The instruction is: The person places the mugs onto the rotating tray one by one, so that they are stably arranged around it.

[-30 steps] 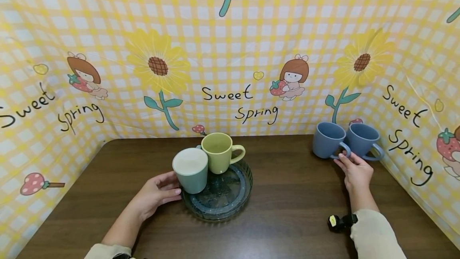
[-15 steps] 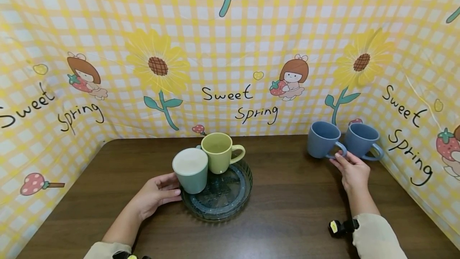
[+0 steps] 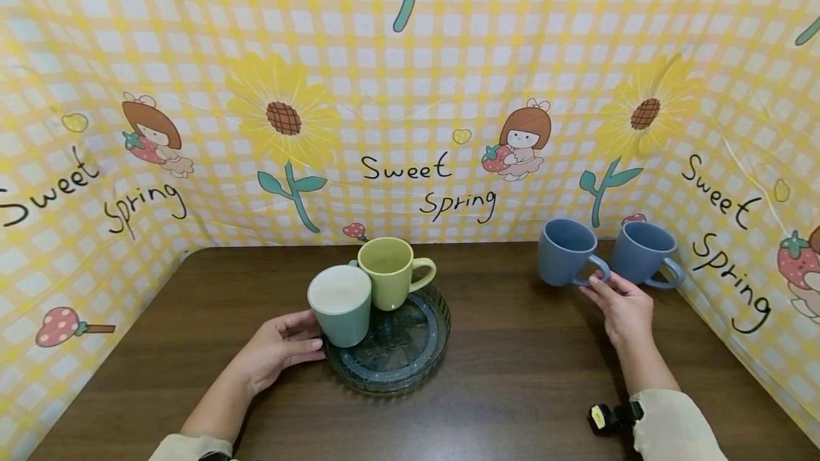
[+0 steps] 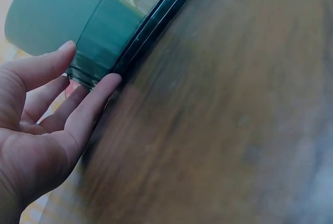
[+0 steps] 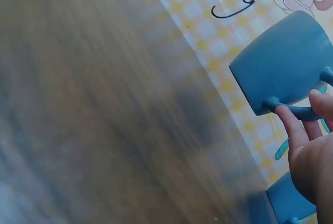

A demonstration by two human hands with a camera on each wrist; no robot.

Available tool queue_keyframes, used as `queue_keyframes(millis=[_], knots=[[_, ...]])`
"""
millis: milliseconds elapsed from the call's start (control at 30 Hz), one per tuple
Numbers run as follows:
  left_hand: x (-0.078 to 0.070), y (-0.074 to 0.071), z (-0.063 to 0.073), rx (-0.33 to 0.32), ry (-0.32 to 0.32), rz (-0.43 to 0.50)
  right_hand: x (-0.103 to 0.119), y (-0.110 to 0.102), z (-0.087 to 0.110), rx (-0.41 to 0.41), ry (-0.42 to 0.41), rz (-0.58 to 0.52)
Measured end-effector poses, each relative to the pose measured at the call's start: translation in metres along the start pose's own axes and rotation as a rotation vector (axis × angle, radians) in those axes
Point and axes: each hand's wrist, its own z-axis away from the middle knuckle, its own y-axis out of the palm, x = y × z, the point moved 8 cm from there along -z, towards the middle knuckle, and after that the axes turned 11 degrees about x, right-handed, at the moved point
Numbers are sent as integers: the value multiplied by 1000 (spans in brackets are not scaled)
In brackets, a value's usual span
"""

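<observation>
My right hand (image 3: 624, 308) pinches the handle of a blue mug (image 3: 565, 255). In the right wrist view this mug (image 5: 286, 62) hangs upright above the table, a gap under its base. My left hand (image 3: 278, 347) touches the left side of a dark, clear glass dish (image 3: 410, 368). In the left wrist view, the thumb is by the dish's rim and the other fingers (image 4: 96, 101) lie extended along its outer wall. On the dish stand a mint-green mug (image 3: 344, 319) with a whitish top and a yellow-green mug (image 3: 386, 276), its handle pointing right.
A second blue mug (image 3: 643, 251) stands at the back right, close to the right cloth wall. Yellow checked cloth (image 3: 410, 91) rises behind the brown wooden table (image 3: 506, 375) and at both sides.
My right hand has carried the blue mug a little leftward, widening the gap to the second blue mug. My left hand, the dish and the mugs on it stay put.
</observation>
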Motion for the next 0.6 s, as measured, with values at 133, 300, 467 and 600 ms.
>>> queue_keyframes(millis=[133, 300, 467, 600], knots=[[0, 0, 1, -11, 2, 2, -2, 7, 2, 42, 7, 10], [0, 2, 1, -18, 2, -6, -4, 15, 4, 80, 23, 2], [-1, 2, 2, -24, 0, -4, -6, 23, 6, 115, 25, -12], [-1, 3, 3, -29, -1, 0, -7, 27, 7, 129, 20, -8]])
